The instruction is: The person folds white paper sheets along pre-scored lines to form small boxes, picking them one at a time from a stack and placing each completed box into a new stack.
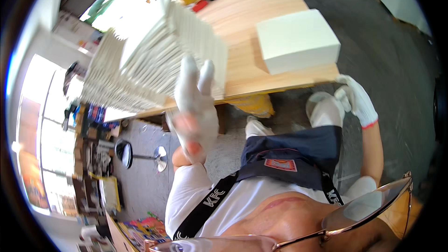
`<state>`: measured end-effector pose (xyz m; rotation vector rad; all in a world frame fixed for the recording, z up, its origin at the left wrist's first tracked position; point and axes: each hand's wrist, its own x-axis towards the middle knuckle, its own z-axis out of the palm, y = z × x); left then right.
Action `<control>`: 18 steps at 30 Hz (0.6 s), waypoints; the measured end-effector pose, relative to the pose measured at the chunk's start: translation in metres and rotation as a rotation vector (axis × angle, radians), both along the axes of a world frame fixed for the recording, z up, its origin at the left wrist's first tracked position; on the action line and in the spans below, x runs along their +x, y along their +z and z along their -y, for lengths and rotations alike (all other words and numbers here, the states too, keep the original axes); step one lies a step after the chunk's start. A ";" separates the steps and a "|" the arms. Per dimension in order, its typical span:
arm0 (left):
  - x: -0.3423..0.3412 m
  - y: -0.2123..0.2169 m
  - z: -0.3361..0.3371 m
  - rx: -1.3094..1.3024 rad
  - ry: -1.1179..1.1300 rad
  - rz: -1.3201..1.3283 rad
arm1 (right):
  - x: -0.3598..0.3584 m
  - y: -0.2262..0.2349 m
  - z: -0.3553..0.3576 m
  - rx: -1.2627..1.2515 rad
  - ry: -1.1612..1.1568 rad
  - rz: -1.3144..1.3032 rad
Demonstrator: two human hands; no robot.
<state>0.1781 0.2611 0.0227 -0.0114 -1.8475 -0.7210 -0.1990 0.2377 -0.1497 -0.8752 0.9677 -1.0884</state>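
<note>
My left hand [198,95], in a white glove, is raised in front of tall stacks of thin white flat pieces [186,32]. Its fingers are stretched out and apart, with motion blur near the wrist; I see nothing held. Whether it touches the stack is unclear. My right hand [359,100], in a white glove with a red cuff edge, hangs by the near right corner of the wooden table [242,72]. Its fingers are loosely bent and spread, one at the table corner, with nothing visible in them. A plain white box-shaped block [298,42] sits on the table near that corner.
A second stack [121,81] of white pieces stands further left. Small coloured items [200,2] lie at the table's far end. Beneath the table is a yellow bag [254,105]. A round-based stool [125,153] stands on the grey floor at left, beside loaded shelves.
</note>
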 end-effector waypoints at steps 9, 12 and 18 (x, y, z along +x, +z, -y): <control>-0.096 -0.028 -0.013 0.180 -0.948 -0.267 | 0.010 0.007 -0.010 0.110 -0.032 -0.069; -0.101 -0.034 -0.012 0.178 -0.944 -0.319 | 0.005 0.000 -0.009 0.119 -0.067 -0.030; -0.099 -0.039 0.009 0.241 -1.113 -0.244 | 0.001 -0.009 0.026 0.052 -0.171 0.013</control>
